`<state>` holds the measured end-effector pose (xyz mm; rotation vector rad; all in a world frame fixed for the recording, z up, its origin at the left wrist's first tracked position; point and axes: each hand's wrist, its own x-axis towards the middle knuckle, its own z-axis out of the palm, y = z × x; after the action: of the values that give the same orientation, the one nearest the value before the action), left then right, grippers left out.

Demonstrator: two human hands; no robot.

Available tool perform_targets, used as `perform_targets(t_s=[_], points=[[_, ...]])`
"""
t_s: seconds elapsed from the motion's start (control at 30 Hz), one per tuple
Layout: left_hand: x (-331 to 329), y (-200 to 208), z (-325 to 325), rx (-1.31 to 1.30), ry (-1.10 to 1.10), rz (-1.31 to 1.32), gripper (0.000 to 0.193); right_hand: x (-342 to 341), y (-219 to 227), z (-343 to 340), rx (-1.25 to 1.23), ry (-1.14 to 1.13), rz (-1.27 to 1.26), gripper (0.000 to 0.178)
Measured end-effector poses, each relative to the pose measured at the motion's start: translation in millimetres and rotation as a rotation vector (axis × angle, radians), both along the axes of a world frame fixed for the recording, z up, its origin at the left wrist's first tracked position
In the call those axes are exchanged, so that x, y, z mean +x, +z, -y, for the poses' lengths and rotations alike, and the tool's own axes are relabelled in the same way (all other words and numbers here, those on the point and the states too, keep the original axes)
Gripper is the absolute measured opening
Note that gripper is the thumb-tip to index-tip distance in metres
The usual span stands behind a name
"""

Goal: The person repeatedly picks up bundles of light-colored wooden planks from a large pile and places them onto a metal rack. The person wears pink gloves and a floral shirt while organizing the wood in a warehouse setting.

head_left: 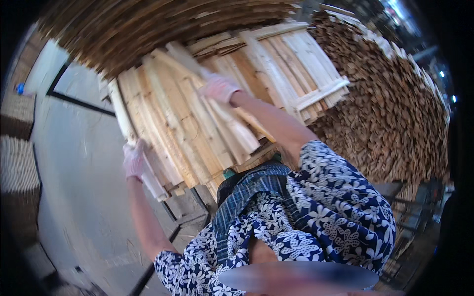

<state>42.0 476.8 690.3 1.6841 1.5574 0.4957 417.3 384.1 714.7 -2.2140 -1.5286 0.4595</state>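
Pale wooden slats (182, 128) lie side by side in a layer in front of me. My left hand (133, 160), in a light knitted glove, is closed around a narrow wooden slat (120, 106) at the layer's left edge. In a similar pinkish glove, my right hand (220, 90) grips a long wooden board (239, 132) lying slantwise over the others near the middle. That hand and board are slightly smeared by motion. The fingertips of my right hand are hidden.
Stacked slats (163, 29) rise behind the layer. A big pile of board ends (385, 113) stands at the right. Crosswise strips (323, 93) lie on the right-hand boards. A dark metal frame (84, 100) juts out at left over the grey floor (84, 163), and more stacked boards (19, 163) stand at far left.
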Motion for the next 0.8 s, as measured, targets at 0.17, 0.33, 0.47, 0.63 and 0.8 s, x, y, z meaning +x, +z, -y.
perform_targets(t_s=[0.17, 0.33, 0.47, 0.63, 0.8], points=[[-4.4, -39.0, -28.2, 0.003, -0.042, -0.196, 0.074, 49.1, 6.5, 24.1, -0.053, -0.192, 0.021, 0.07], [-21.6, -61.9, -43.0, -0.02, 0.047, -0.184, 0.077, 25.9, -11.6, 1.4, -0.03, -0.248, 0.123, 0.061], [-2.1, -23.8, -29.3, -0.087, 0.002, -0.208, 0.078, -15.7, -15.3, -10.5, -0.009, -0.19, 0.142, 0.071], [-24.0, -50.3, -34.9, -0.019, 0.051, -0.18, 0.077, 16.0, 0.5, 1.3, -0.096, -0.167, -0.004, 0.062], [0.5, -29.3, -33.4, -0.061, -0.001, -0.145, 0.075, 84.9, -55.9, 14.1, 0.148, -0.084, 0.147, 0.058]])
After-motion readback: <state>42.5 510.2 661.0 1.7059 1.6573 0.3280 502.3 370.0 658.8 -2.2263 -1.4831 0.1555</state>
